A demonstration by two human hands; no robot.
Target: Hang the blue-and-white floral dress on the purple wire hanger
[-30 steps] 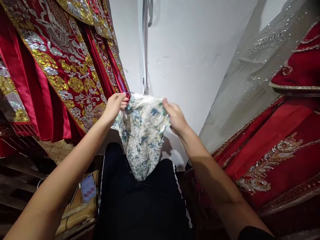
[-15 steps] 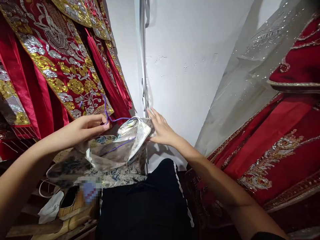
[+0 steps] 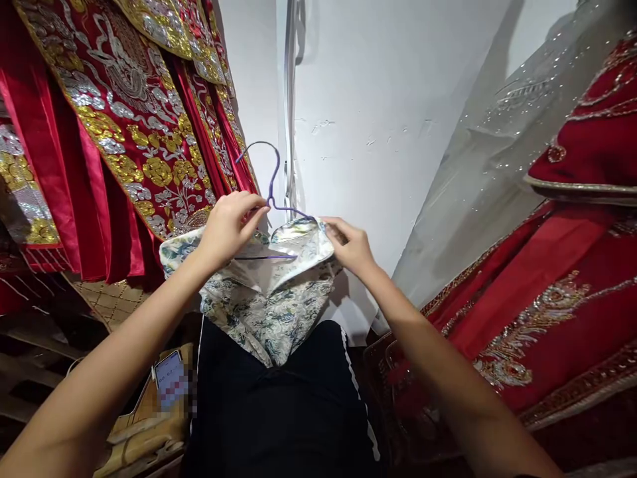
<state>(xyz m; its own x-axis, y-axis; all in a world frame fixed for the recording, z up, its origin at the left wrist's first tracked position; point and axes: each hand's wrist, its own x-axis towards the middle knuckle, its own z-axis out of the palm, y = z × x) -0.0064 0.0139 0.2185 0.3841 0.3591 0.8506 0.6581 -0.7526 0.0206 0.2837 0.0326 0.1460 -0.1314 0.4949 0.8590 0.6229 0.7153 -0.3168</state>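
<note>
A purple wire hanger [image 3: 274, 174] sits inside a floral garment [image 3: 271, 318], its hook sticking up above the neckline. My left hand [image 3: 233, 222] pinches the hanger near the base of the hook. At the garment's right shoulder, my right hand [image 3: 351, 247] grips the cloth edge between thumb and fingers. The hanger's lower bar shows across the open V-shaped neck. White and cream cloth with blue and green flowers hangs down in front of my dark clothes [image 3: 283, 418].
Red costumes with gold and silver embroidery [image 3: 159, 153] hang at the left. Red beaded garments [image 3: 557, 299] and a sheer sparkly fabric [image 3: 462, 179] hang at the right. A phone [image 3: 170, 378] lies on a wooden seat [image 3: 144, 438] at lower left.
My left hand has moved right and up with the hanger, whose hook now stands upright. The garment has swung from the left to in front of me, and my right hand has shifted slightly right.
</note>
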